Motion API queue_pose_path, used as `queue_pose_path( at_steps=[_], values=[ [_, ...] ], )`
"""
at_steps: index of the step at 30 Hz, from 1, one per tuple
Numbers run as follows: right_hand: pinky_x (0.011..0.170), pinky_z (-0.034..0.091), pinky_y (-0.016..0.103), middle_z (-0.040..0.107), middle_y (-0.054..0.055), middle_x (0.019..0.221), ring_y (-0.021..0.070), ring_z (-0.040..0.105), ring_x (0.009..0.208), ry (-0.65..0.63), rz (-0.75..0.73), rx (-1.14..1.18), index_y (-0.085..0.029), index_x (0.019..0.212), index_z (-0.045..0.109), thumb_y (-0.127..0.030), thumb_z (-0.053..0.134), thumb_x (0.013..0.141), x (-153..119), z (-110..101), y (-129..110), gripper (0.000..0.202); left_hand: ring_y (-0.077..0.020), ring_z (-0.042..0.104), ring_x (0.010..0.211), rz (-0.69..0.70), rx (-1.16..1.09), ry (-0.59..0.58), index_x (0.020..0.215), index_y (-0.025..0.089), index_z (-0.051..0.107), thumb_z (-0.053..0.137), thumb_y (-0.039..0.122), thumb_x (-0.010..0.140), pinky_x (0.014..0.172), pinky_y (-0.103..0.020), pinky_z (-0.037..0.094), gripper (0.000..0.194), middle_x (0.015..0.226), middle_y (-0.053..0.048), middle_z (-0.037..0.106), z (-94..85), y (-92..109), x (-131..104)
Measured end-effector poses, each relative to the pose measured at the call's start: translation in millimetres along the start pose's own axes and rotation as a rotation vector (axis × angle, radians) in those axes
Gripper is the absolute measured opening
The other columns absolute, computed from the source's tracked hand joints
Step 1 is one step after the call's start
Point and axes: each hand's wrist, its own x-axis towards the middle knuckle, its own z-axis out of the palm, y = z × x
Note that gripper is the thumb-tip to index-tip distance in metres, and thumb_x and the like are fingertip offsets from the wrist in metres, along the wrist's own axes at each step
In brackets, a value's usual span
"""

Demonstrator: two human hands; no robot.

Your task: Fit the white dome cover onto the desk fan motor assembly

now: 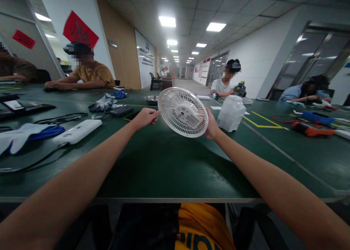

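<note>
A person holds a round white fan grille [180, 109] up over the green table [175, 169], its disc tilted and its ribs spreading from a slotted centre. Read as a clock with the grille at the middle and twelve at the top of the view, the right hand [212, 126] sits near four o'clock, clamped on the rim. The left hand [146, 118] comes in at nine o'clock, its fingers curled together and the foremost fingertip meeting the rim; whether it pinches the edge, one cannot tell. Beyond the right hand, at three o'clock, a translucent white plastic housing [231, 113] stands on the table, near the hand. A metal bowl [151, 99] rests between nine and ten o'clock, farther from the person than the left hand. More to the side, at nine o'clock, a dark box [121, 110] lies next to a pile of blue-and-white gloves [106, 104], and between eight and nine o'clock lies a white device [79, 131] with a black strap [53, 155]. Past the housing, toward three o'clock, yellow tape [269, 120] marks the table, with an orange tool [311, 129] farther out. A co-worker in a white top [219, 85] sits at two o'clock, and another in a tan top [94, 75] sits between nine and ten.
</note>
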Motion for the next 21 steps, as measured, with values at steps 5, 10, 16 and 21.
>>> queue_pose_path(
  at_steps=[5,10,16,21],
  values=[
    [0.058,0.049,0.032,0.063,-0.002,0.081,0.0180,0.060,0.065,0.007,-0.114,-0.216,-0.031,0.120,0.046,-0.053,0.073,0.080,-5,-1,-5,0.054,-0.0154,0.059,0.053,-0.338,-0.528,-0.078,0.069,0.015,0.065,0.044,0.067,0.093,0.053,-0.027,0.047,0.061,0.066,-0.008,0.067,0.1,3,2],
    [0.074,0.052,0.037,0.062,0.002,0.095,0.0200,0.061,0.080,-0.098,-0.279,-0.501,-0.030,0.123,0.046,-0.048,0.080,0.077,-13,3,-4,0.060,-0.0189,0.068,0.064,-0.512,-0.588,-0.178,0.082,0.017,0.069,0.047,0.056,0.098,0.060,-0.030,0.054,0.048,0.071,-0.008,0.072,-1.8,-7,3],
    [0.091,0.051,0.046,0.061,0.006,0.109,0.0247,0.060,0.092,-0.285,-0.343,-0.729,-0.028,0.115,0.054,-0.048,0.081,0.074,-23,11,-8,0.053,-0.0167,0.072,0.076,-0.527,-0.446,-0.224,0.088,0.018,0.070,0.058,0.045,0.095,0.073,-0.029,0.059,0.030,0.084,-0.006,0.076,13.6,-19,2],
    [0.095,0.049,0.048,0.064,0.006,0.107,0.0262,0.060,0.097,-0.318,-0.360,-0.780,-0.029,0.123,0.056,-0.047,0.065,0.088,-17,5,-11,0.040,-0.0200,0.071,0.065,-0.490,-0.231,-0.186,0.086,0.015,0.071,0.067,0.058,0.085,0.060,-0.030,0.056,0.043,0.077,-0.010,0.075,15.0,-29,0]
  ],
)
